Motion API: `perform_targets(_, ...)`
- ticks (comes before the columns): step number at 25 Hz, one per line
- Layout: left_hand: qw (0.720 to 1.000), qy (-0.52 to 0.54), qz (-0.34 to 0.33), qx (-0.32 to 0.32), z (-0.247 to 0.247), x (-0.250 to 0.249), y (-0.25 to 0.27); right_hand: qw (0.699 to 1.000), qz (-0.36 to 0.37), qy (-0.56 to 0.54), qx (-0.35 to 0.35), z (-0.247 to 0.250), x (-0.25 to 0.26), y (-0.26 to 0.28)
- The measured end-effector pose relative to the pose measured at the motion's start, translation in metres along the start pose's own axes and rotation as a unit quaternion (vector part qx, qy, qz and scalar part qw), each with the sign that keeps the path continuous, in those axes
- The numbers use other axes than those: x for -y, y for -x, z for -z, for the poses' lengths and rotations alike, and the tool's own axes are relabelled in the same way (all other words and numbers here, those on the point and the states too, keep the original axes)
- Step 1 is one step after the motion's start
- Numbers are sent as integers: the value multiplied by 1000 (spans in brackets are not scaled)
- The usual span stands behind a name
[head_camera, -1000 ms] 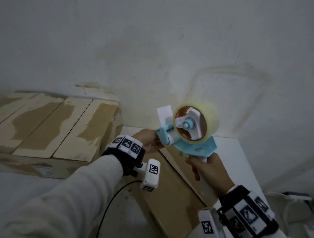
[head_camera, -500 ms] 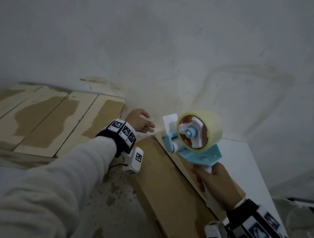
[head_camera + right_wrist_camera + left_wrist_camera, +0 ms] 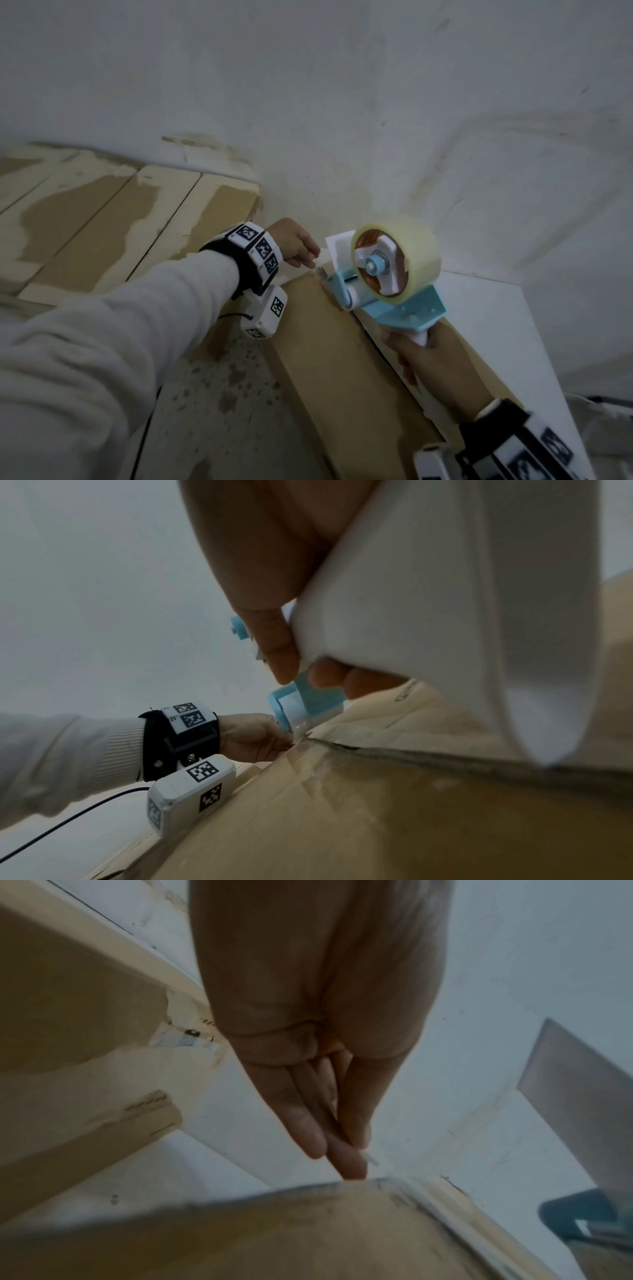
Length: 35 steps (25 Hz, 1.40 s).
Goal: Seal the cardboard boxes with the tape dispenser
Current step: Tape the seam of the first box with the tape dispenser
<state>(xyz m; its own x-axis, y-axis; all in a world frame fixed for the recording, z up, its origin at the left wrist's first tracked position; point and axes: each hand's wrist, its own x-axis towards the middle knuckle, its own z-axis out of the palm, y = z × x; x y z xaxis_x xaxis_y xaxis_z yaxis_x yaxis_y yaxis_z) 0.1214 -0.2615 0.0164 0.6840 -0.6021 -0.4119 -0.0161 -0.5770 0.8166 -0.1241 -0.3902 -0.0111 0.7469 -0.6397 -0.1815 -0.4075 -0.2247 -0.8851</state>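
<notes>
**Tape end carried to the far edge of the box; dispenser lowered to the seam**

Item 1. Blue-and-white plastic tape dispenser with a roll of clear tape (image 3: 394, 270). Held above the far end of the long brown cardboard box (image 3: 342, 377), its roller end just over the centre seam. Compared with one second earlier, it is seen lower and closer to the box top. The white handle is wrapped by the fingers of the right hand (image 3: 435, 363), a firm clasp.

Item 2. Free end of the clear tape (image 3: 301, 734). A glossy strip is seen between the roller and the box edge. Whether it already adheres to the cardboard cannot be told.

Item 3. Left hand (image 3: 294, 246). One second earlier it was at the dispenser's mouth; now it is found at the far edge of the box, fingers together and extended downward, fingertips (image 3: 349, 1167) at that edge. The tape end appears pinched between thumb and fingers, though this is not plain.

Judgement: the strip is being anchored; the pull along the seam is not yet begun.

Item 4. Surroundings. Stacked taped cartons (image 3: 120, 222) at left; white wall (image 3: 342, 102) behind.
</notes>
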Motion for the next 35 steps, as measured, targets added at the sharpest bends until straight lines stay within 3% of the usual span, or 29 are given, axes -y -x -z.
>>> perform_targets(6, 994, -91, 34, 40, -6, -2, -4, 999, 23, 18, 21, 5, 4, 3)
perform_targets(9, 974, -195, 72, 90, -10, -5, -1, 997, 51, 7, 61, 7, 15, 9)
perform_targets(12, 953, -261, 120, 94, -12, -3, 3, 997, 31, -32, 70, 2, 18, 9)
perform_targets(15, 946, -314, 62, 60, -13, -10, 14, 997, 36, 31, 65, 6, 22, 14)
perform_targets(18, 960, -274, -43, 50, -29, -2, 28, 993, 45, 83, 65, 11, 28, 19)
perform_targets(20, 960, -263, -79, 50, -39, 9, 42, 991, 50, 102, 77, 9, 36, 22)
perform_targets(25, 953, -288, -96, -15, -50, 26, 54, 974, 98, 171, 113, 9, 51, 23)
perform_targets(30, 949, -302, -89, -30, -54, 29, 53, 974, 40, 180, 133, 12, 50, 21)
perform_targets(35, 953, -293, -55, -48, -56, 31, 49, 969, 39, 190, 155, 30, 43, 37)
